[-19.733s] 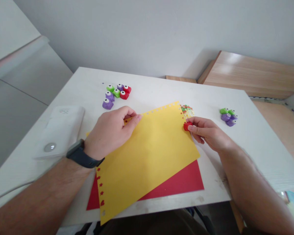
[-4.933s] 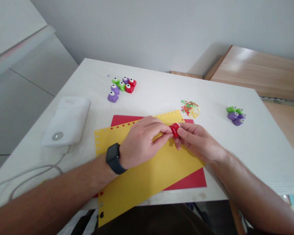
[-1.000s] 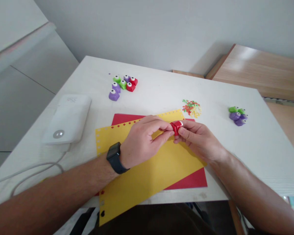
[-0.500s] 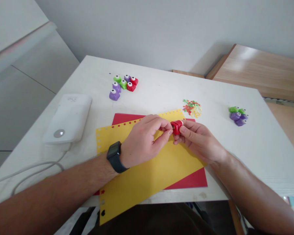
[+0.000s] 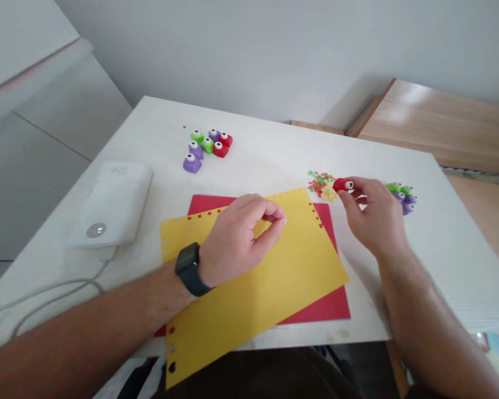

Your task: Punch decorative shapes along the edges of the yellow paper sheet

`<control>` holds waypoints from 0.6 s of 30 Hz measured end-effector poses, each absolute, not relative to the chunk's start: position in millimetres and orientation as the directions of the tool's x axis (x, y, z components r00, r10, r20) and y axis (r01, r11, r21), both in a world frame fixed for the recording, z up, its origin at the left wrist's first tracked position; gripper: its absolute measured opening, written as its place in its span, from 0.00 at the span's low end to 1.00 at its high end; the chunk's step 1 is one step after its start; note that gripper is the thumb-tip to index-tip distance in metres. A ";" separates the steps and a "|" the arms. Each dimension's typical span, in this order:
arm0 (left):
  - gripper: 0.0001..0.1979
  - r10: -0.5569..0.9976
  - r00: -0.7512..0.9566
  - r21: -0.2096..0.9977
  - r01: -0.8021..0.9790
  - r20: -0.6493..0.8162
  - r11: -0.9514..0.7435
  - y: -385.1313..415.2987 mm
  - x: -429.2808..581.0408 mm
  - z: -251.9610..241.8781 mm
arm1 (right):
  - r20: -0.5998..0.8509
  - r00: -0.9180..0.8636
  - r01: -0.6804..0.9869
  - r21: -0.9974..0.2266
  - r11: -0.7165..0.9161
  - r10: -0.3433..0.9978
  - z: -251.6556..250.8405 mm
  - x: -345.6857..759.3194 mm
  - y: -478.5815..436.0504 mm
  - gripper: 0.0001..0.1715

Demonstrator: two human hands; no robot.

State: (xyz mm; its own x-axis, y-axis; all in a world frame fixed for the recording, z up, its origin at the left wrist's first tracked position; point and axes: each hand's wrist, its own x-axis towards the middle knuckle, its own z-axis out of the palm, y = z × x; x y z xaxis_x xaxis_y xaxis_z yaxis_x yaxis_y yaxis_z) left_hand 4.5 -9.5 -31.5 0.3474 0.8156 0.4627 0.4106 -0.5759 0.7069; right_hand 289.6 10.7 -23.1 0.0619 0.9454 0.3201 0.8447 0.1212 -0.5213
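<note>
My right hand (image 5: 372, 213) grips a small red craft punch (image 5: 343, 184) with a white top, held beside a pile of tiny punched paper shapes (image 5: 323, 184) in green, red and yellow. Over the yellow paper (image 5: 258, 293) is my left hand (image 5: 245, 238), thumb and forefinger pinched together; whatever may be between the tips is too small to make out. Small shapes are cut along the edges of the yellow sheet. Beneath it lies a red sheet (image 5: 322, 307), its corners showing.
Several purple, green and red craft punches (image 5: 208, 146) stand at the back left. More green and purple punches (image 5: 405, 197) sit at the right, partly behind my right hand. A white device (image 5: 114, 202) with a cable (image 5: 93, 280) lies on the left of the white table (image 5: 270, 149).
My right hand has carried the red punch right and away from my left hand, to beside the paper shapes. My left hand stays pinched over the yellow sheet.
</note>
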 end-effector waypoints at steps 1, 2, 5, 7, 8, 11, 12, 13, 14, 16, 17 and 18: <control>0.03 0.817 0.346 0.707 0.413 0.461 -0.574 -9.5 4.6 -31.4 | 0.280 0.036 0.895 -0.436 0.094 0.959 -22.3 299.1 14.3 0.13; 0.03 0.818 0.346 0.706 0.416 0.459 -0.573 -9.5 4.7 -31.3 | 0.286 0.056 0.926 -0.373 0.057 0.957 -21.8 307.3 17.4 0.13; 0.03 0.815 0.355 0.702 0.417 0.458 -0.577 -10.3 4.7 -30.8 | 0.246 0.061 0.969 -0.247 0.002 0.967 -22.6 319.7 22.1 0.13; 0.03 0.811 0.355 0.698 0.416 0.465 -0.583 -11.0 4.1 -30.4 | 0.182 0.047 0.980 -0.198 -0.010 0.982 -24.3 319.3 22.3 0.14; 0.03 0.810 0.353 0.696 0.417 0.468 -0.584 -11.3 3.8 -30.2 | 0.166 0.049 0.982 -0.188 -0.017 0.985 -25.1 317.8 21.9 0.14; 0.03 0.810 0.353 0.693 0.422 0.469 -0.585 -11.6 3.0 -30.3 | 0.131 0.030 0.983 -0.183 -0.005 0.991 -26.3 314.0 20.2 0.14; 0.04 0.809 0.355 0.692 0.421 0.469 -0.586 -11.5 2.9 -30.6 | 0.114 0.017 0.984 -0.179 0.003 0.993 -26.4 313.7 20.0 0.14; 0.04 0.808 0.355 0.692 0.421 0.470 -0.587 -11.2 2.9 -30.9 | 0.105 0.015 0.985 -0.175 0.004 0.994 -26.5 314.1 20.0 0.14; 0.04 0.808 0.355 0.691 0.421 0.471 -0.588 -11.0 2.9 -31.2 | 0.110 0.023 0.984 -0.180 -0.003 0.994 -26.6 314.8 20.4 0.14; 0.04 0.809 0.354 0.691 0.424 0.469 -0.585 -10.4 3.0 -31.6 | 0.166 0.087 0.968 -0.248 -0.044 0.982 -26.8 316.3 21.7 0.15; 0.04 0.811 0.355 0.692 0.426 0.465 -0.584 -10.2 3.0 -31.7 | 0.195 0.134 0.944 -0.324 -0.065 0.972 -26.9 316.5 22.4 0.15; 0.04 0.811 0.359 0.693 0.425 0.462 -0.583 -10.0 2.9 -31.8 | 0.203 0.179 0.900 -0.429 -0.077 0.963 -26.7 316.0 23.0 0.16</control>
